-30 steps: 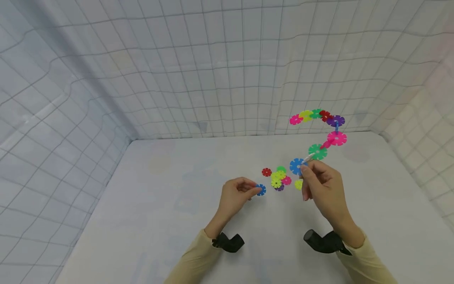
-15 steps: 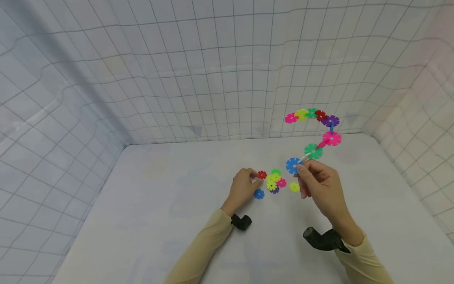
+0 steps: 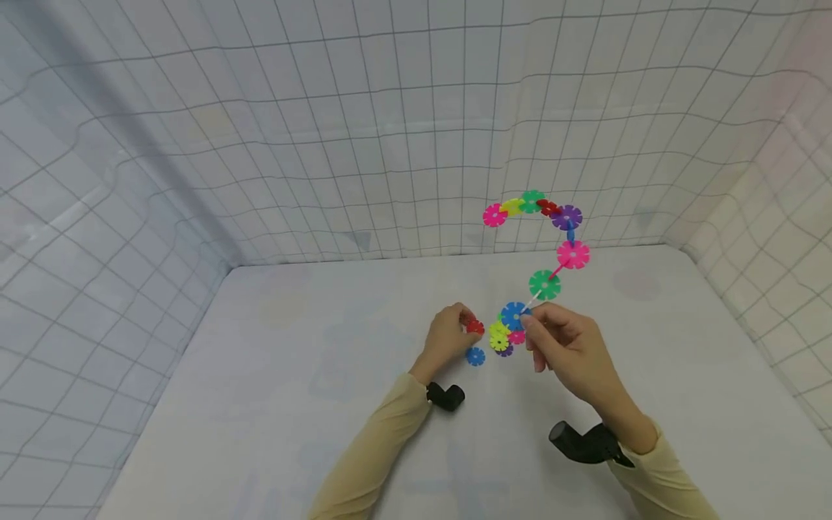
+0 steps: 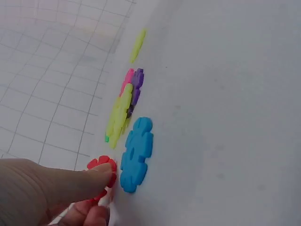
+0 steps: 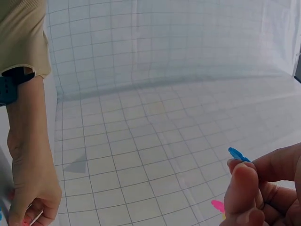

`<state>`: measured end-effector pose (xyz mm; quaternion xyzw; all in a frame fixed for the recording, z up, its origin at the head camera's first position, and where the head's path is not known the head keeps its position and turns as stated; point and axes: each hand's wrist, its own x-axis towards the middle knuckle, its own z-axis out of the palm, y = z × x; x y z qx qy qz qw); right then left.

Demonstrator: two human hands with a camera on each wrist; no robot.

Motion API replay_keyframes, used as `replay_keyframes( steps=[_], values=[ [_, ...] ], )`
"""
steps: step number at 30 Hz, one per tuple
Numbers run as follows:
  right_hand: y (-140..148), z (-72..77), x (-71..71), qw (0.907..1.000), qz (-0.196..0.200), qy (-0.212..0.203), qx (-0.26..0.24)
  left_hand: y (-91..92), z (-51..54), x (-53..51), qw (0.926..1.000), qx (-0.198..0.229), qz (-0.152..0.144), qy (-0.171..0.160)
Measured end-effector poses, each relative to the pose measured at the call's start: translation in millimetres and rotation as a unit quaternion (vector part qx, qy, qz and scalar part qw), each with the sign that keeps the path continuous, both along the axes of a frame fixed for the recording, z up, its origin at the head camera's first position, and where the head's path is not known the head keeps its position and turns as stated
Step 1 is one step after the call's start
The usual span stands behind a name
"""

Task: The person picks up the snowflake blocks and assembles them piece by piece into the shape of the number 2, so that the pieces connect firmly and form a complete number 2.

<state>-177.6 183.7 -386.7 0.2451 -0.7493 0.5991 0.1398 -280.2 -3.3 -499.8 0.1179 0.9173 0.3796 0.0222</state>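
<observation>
Left hand [image 3: 447,336] pinching one red disc [image 3: 477,327], right hand [image 3: 572,348] gripping one chain [image 3: 565,256], one loose blue disc [image 4: 135,165]

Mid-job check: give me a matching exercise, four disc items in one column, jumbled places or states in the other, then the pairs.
Items
1. red disc
2. loose blue disc
3. chain of discs
4. clustered yellow discs

States
A. held up by the right hand
B. overlapping one another
C. pinched by the left hand
D. lying singly on the table

Pairs: 1-C, 2-D, 3-A, 4-B
</observation>
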Motion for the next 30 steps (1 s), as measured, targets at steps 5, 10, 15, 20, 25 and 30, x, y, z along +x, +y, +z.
replay_keyframes(
  steps=[5, 10, 15, 20, 25, 30],
  values=[
    [-4, -2.4, 0.5, 0.9999, 0.001, -0.007, 0.012, -13.3, 3.2, 11.9, 0.9905, 0.136, 0.003, 0.017],
    [-6, -2.3, 0.7, 0.9997, 0.001, -0.017, 0.016, -24.1, 28.4, 32.7, 0.9594, 0.282, -0.016, 0.001],
    [-8, -4.9, -0.6, 0.9997, -0.006, -0.018, 0.016, -31.0, 58.3, 58.5, 0.9275, 0.371, -0.028, -0.035],
    [-11, -8.5, -1.1, 0.9996, -0.013, -0.021, 0.016, -32.1, 75.9, 83.3, 0.9156, 0.399, -0.035, -0.04],
    [-17, -9.9, 1.2, 0.9993, -0.017, -0.022, 0.024, -29.3, 84.5, 99.4, 0.9127, 0.407, -0.04, 0.01],
    [-22, -11.8, 4.4, 0.9993, -0.015, -0.013, 0.03, -25.5, 100.2, 113.4, 0.9139, 0.391, -0.036, 0.102]
  ],
)
